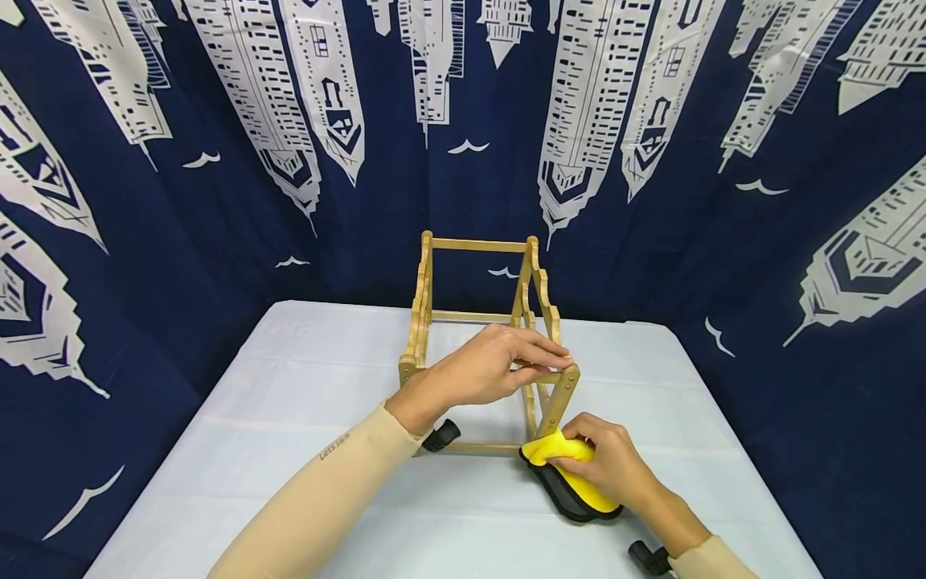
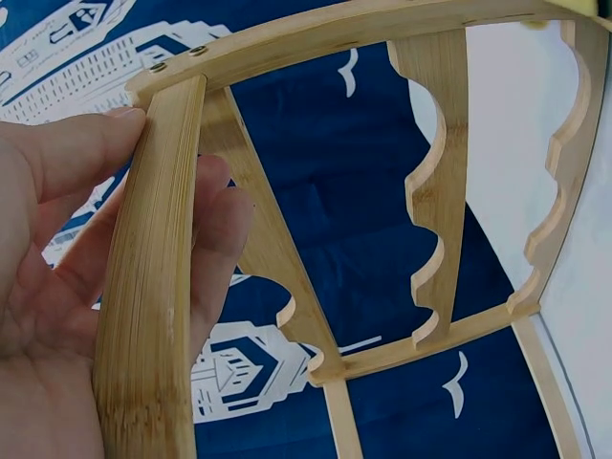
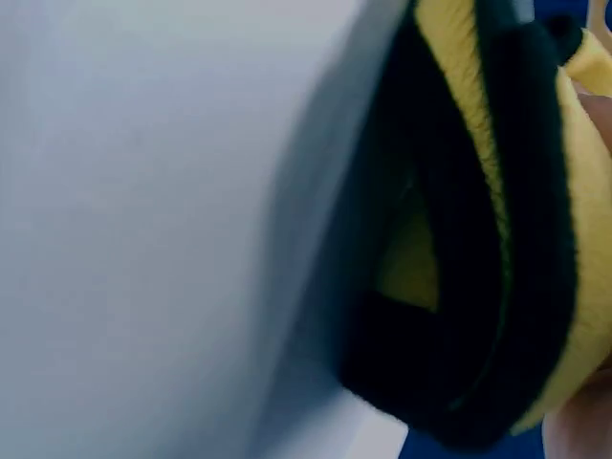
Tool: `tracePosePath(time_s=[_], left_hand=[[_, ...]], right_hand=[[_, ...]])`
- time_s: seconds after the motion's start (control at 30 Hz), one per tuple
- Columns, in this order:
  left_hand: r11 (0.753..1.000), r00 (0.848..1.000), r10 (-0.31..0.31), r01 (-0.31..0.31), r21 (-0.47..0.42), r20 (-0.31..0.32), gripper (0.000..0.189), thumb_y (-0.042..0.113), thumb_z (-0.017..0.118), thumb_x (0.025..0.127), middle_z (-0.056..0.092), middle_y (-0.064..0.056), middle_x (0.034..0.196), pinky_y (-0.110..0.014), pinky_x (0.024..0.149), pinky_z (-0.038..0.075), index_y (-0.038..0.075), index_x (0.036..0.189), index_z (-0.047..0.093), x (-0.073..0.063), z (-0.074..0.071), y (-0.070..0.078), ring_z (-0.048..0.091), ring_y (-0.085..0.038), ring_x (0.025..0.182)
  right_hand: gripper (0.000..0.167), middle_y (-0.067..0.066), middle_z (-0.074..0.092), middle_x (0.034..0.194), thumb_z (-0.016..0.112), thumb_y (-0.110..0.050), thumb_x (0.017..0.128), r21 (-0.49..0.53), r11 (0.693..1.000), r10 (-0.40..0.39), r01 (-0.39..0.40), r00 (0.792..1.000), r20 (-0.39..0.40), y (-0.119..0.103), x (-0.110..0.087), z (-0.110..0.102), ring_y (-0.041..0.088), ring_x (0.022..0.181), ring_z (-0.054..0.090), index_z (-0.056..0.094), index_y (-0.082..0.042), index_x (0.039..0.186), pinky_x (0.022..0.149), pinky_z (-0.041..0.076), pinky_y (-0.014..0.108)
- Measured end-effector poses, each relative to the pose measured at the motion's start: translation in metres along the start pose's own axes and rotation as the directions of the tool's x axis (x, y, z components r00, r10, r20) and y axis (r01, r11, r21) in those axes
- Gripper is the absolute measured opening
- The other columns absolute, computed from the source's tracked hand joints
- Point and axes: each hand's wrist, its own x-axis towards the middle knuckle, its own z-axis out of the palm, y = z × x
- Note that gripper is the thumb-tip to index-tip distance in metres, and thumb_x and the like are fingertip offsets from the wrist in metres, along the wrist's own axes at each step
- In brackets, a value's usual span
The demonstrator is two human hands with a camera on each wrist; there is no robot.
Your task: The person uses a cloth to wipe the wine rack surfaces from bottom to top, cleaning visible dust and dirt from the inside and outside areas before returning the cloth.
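Note:
A light wooden rack point(image 1: 560, 402) with scalloped side rails stands on the white-covered table. My left hand point(image 1: 492, 366) is at its near top right corner. In the left wrist view, thumb and curled fingers grip the rack's flat bar point(image 2: 148, 287) from both sides. Lower down, my right hand point(image 1: 611, 462) pinches a folded yellow and grey cloth point(image 1: 592, 490) with black edging against the bottom of the near right post. Close up in the right wrist view, the cloth's black-edged folds point(image 3: 535, 239) hide most of the fingers.
White cloth covers the table point(image 1: 304, 386). Behind and beside it hangs a dark blue curtain point(image 1: 477, 193) printed with white buildings and birds. The rack's far end stands near the table's back edge. A black wrist camera point(image 1: 649, 558) sits at the right wrist.

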Motion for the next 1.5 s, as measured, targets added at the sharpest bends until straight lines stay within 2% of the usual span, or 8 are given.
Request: tracePosePath(time_s=[0.23,0.37,0.53,0.73,0.97,1.13,1.3,1.5], left_hand=[[0.998,1.000,-0.022,0.023,-0.060,0.022,0.035,0.012,0.076,0.115,0.079,-0.003,0.156,-0.010,0.093,0.063,0.013,0.149,0.080,0.000,0.000,0.003,0.082,-0.018,0.125],[0.991,0.997,-0.059,0.064,-0.121,0.043,0.037,0.010,0.078,0.113,0.077,-0.003,0.158,-0.010,0.098,0.064,0.012,0.150,0.080,-0.001,-0.001,0.004,0.082,-0.018,0.125],[0.989,0.996,-0.068,0.074,-0.125,0.054,0.039,0.012,0.080,0.111,0.076,-0.003,0.159,-0.013,0.099,0.065,0.013,0.150,0.080,0.000,-0.003,0.004,0.080,-0.017,0.124],[0.989,0.996,-0.071,0.078,-0.128,0.061,0.040,0.013,0.080,0.111,0.075,-0.001,0.159,-0.016,0.099,0.066,0.015,0.151,0.080,0.000,-0.003,0.004,0.076,-0.013,0.119],[0.987,0.995,-0.065,0.075,-0.140,0.073,0.041,0.012,0.079,0.112,0.075,-0.002,0.160,-0.011,0.098,0.064,0.013,0.152,0.078,0.000,-0.003,0.004,0.077,-0.010,0.116],[0.990,0.996,-0.055,0.063,-0.126,0.066,0.040,0.013,0.078,0.112,0.076,-0.002,0.159,-0.011,0.099,0.064,0.014,0.152,0.078,0.000,-0.003,0.004,0.078,-0.014,0.124],[0.993,0.997,-0.056,0.062,-0.104,0.060,0.037,0.018,0.075,0.115,0.076,0.000,0.158,-0.012,0.100,0.063,0.015,0.152,0.079,0.000,-0.003,0.003,0.079,-0.014,0.128],[0.992,0.996,-0.072,0.078,-0.101,0.056,0.036,0.020,0.070,0.118,0.075,0.000,0.160,-0.014,0.094,0.064,0.016,0.152,0.079,-0.003,-0.004,0.003,0.078,-0.010,0.120]], right_hand=[[0.034,-0.013,0.076,0.097,0.109,-0.016,0.082,-0.022,0.995,0.102,-0.100,0.986,0.131,0.004,-0.001,0.004,-0.005,0.084,0.062,0.078,-0.023,0.096,0.072,0.061,0.021],[0.034,-0.010,0.076,0.097,0.109,-0.017,0.083,-0.039,0.993,0.120,-0.115,0.982,0.148,0.004,0.000,0.003,-0.005,0.083,0.062,0.078,-0.020,0.096,0.072,0.061,0.021],[0.032,-0.010,0.078,0.098,0.108,-0.016,0.084,-0.031,0.991,0.137,-0.134,0.981,0.138,0.005,0.001,0.004,-0.005,0.084,0.064,0.080,-0.019,0.099,0.073,0.062,0.021],[0.032,-0.013,0.080,0.099,0.109,-0.015,0.082,-0.016,0.993,0.121,-0.120,0.989,0.083,0.004,-0.003,0.005,-0.006,0.085,0.065,0.084,-0.021,0.102,0.073,0.062,0.021],[0.040,-0.011,0.084,0.103,0.110,-0.005,0.076,-0.028,1.000,0.012,-0.013,0.998,-0.062,-0.003,-0.004,-0.002,-0.003,0.090,0.071,0.085,-0.020,0.104,0.080,0.061,0.012],[0.047,-0.002,0.087,0.106,0.108,0.006,0.072,0.026,0.998,-0.056,0.062,0.983,-0.174,-0.017,0.009,-0.024,0.001,0.096,0.078,0.087,-0.016,0.108,0.091,0.060,0.004],[0.050,0.007,0.087,0.106,0.104,0.016,0.072,0.123,0.988,-0.057,0.091,0.965,-0.257,-0.037,0.027,-0.049,-0.002,0.097,0.077,0.087,-0.009,0.112,0.088,0.063,0.007],[0.051,-0.006,0.086,0.112,0.101,0.020,0.073,0.170,0.982,-0.033,0.086,0.954,-0.298,-0.052,0.045,-0.070,-0.002,0.096,0.077,0.088,-0.006,0.115,0.083,0.065,0.010]])
